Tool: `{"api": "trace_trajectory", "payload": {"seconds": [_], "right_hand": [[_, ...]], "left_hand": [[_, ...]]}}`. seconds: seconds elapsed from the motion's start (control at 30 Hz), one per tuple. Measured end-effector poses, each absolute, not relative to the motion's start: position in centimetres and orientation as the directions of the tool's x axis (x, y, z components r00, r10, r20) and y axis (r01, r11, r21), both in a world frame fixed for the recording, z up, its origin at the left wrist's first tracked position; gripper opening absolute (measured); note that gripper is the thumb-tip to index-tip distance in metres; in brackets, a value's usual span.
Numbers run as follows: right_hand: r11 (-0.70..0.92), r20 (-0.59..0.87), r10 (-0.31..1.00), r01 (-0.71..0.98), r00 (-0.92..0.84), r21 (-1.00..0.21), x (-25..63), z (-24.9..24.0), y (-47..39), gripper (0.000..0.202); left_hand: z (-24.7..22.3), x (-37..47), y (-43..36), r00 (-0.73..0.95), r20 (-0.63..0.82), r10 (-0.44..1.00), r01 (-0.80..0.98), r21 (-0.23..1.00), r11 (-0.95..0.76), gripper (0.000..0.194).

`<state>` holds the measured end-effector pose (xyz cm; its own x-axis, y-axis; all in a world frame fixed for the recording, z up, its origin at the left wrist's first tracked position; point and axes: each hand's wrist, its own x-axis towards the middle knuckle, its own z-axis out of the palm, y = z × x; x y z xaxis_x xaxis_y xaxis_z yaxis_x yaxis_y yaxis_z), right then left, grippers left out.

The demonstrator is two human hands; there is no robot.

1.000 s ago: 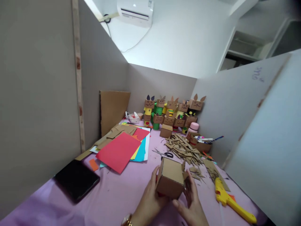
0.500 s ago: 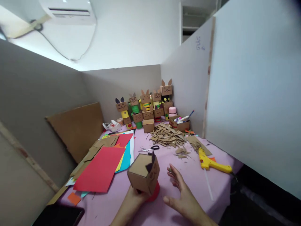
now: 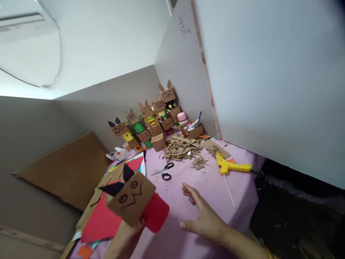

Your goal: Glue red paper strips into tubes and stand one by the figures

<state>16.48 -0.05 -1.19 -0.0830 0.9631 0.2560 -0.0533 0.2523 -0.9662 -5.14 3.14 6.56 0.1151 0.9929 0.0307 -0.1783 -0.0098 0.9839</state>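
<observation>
A cardboard animal figure (image 3: 136,201) with a box head, black pointed ears, a drawn face and a red tube body is tilted toward the left, its face showing. My left hand (image 3: 129,232) grips it from below, near where head and body meet; most of the fingers are hidden behind it. To the right of the figure, my right hand (image 3: 203,216) is held over the pink cloth with thumb and fingers apart, holding nothing. Black-handled scissors (image 3: 165,171) lie beyond the hands. A yellow glue gun (image 3: 231,166) with a white glue stick lies further right.
Several finished cardboard animal figures (image 3: 147,111) stand at the back. In front of them is a heap of cardboard scraps (image 3: 180,148), beside a box of pens (image 3: 193,130). Red paper (image 3: 101,219) and cardboard pieces lie at left. Grey partitions (image 3: 102,93) enclose the table.
The figure has been turned and tilted in my left hand, so its drawn face now shows. The view has swung right and rolled. My right hand stays open.
</observation>
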Motion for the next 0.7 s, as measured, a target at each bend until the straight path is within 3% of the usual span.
{"api": "trace_trajectory", "payload": {"seconds": [0.33, 0.57, 0.7], "right_hand": [[0.271, 0.276, 0.959, -0.071, -0.071, -0.960, 16.7, -1.2, -0.1, 0.096], [0.263, 0.270, 0.960, -0.097, -0.068, -0.960, 17.2, -0.7, -0.1, 0.096], [0.304, 0.301, 0.953, -0.101, 0.044, -0.947, 18.6, 0.7, 0.9, 0.080]], "left_hand": [[11.2, -4.9, 3.2, 0.196, 0.113, 0.974, -0.280, 0.958, -0.055, 0.076], [9.9, -3.5, 2.8, 0.193, 0.074, 0.979, -0.218, 0.976, -0.031, 0.072], [8.3, -2.7, 2.4, 0.136, 0.057, 0.989, -0.137, 0.990, -0.039, 0.067]]}}
